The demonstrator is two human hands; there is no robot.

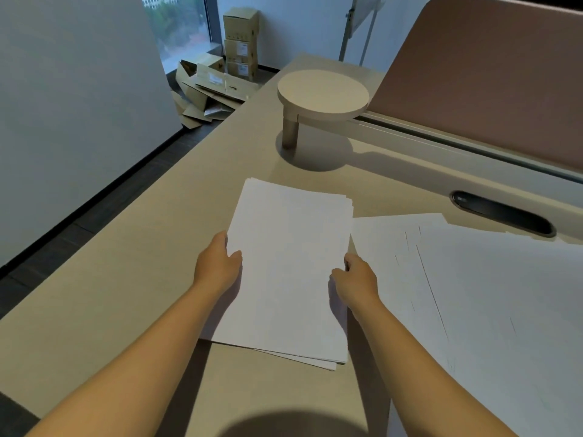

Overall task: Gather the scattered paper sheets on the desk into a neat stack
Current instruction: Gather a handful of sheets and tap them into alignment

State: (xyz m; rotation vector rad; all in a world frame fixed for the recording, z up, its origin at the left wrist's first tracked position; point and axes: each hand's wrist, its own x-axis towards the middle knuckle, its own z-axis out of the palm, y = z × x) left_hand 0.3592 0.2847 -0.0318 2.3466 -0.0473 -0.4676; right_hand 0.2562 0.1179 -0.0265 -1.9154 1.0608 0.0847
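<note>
At the far left, beyond the left edge of the beige matte surface [132, 272], a heap of flattened brown cardboard boxes [211, 89] lies on the dark floor; their labels are too small to read.

The left hand [217, 263] grips the left long edge of a thick stack of white paper sheets [290, 266]. Its thumb lies curled over the top sheet, while its fingers are tucked under the stack and hidden, so how far they curl cannot be told. The stack lies near the middle of the surface, with its long edges running from the near edge toward the far edge. Its sheets are not quite squared: a few lower corners stick out at the near right corner and at the far right corner.

Behind the stack, toward the far edge, stands a round beige raised shelf on a short metal post [323, 96].

The right hand [356, 282] holds the right long edge of the stack, thumb on top and pointing left, fingers mostly hidden behind the knuckles and the paper.

Right of that hand, loose white paper sheets [473, 294] lie fanned and overlapping toward the right edge of the surface, cut off by the frame at the right and bottom; their count is hard to make out. Beyond them sits a dark oval cable slot [504, 214] below a brown padded divider panel [489, 74].
</note>
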